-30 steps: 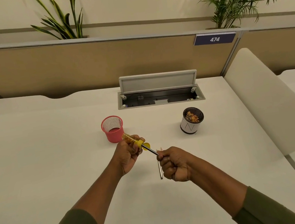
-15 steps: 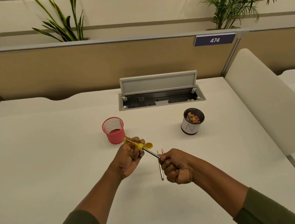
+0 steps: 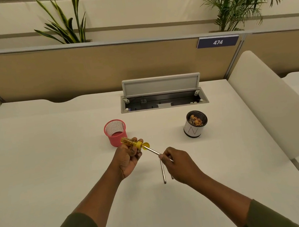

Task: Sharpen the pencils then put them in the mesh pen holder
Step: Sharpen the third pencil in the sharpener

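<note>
Head view, centre of frame. Left hand (image 3: 130, 157): fingers wrapped round yellow transparent tube sharpener (image 3: 132, 142). Right hand (image 3: 178, 162): fingertips pinching grey pencil (image 3: 153, 150), tip in sharpener. Spare grey pencils (image 3: 163, 173) flat on white desk (image 3: 46, 166) below. Pink mesh pen holder (image 3: 115, 132) just above left hand.

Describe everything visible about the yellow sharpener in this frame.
The yellow translucent plastic tube sharpener is gripped by the left hand above the white desk, tilted, its far end towards the pink mesh pen holder. Shavings seem to show inside. Its yellow cap end faces the right hand, and a silvery pencil, pinched by that hand, enters it there.
</note>
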### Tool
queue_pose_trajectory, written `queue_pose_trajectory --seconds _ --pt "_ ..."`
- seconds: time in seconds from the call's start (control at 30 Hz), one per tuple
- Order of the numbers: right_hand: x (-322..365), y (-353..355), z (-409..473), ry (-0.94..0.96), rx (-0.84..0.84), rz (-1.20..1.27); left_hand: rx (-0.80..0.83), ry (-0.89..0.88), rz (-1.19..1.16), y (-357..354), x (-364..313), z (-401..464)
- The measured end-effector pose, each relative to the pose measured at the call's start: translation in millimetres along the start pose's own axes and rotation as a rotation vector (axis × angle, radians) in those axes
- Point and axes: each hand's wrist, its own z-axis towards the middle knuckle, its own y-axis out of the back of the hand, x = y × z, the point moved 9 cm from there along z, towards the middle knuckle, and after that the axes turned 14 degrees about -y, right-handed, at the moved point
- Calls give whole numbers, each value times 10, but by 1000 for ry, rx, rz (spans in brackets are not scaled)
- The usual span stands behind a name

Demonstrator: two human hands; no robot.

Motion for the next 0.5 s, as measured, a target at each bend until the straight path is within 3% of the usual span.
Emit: queue_pose_trajectory --seconds 0.5 --pt "-242 -29 -95 63 -62 57 -74 -2 -76 112 46 -39"
